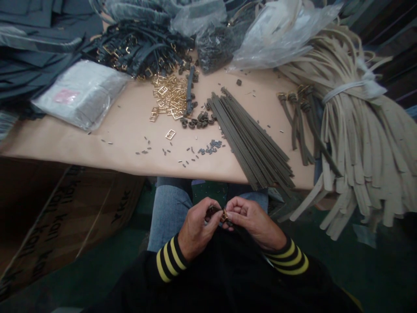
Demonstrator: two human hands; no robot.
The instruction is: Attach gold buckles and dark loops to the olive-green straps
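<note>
Over my lap, below the table's front edge, both hands meet at a small gold buckle (224, 215) with dark strap material around it. My left hand (199, 227) is closed, thumb and forefinger pinching at the buckle's left side. A dark piece (211, 211) shows inside its curled fingers. From the right, my right hand (256, 222) is closed too, its thumb pressed against the buckle and strap. Fingers hide much of the strap, so its full shape cannot be made out.
On the table (124, 143) lie loose gold buckles (172, 93), dark loops (198, 120), small metal clips (212, 147) and a bundle of olive straps (250, 143). Beige straps (368, 152) hang over the right edge. Behind are black buckled straps (140, 48) and plastic bags (276, 34). A cardboard box (65, 208) stands lower left.
</note>
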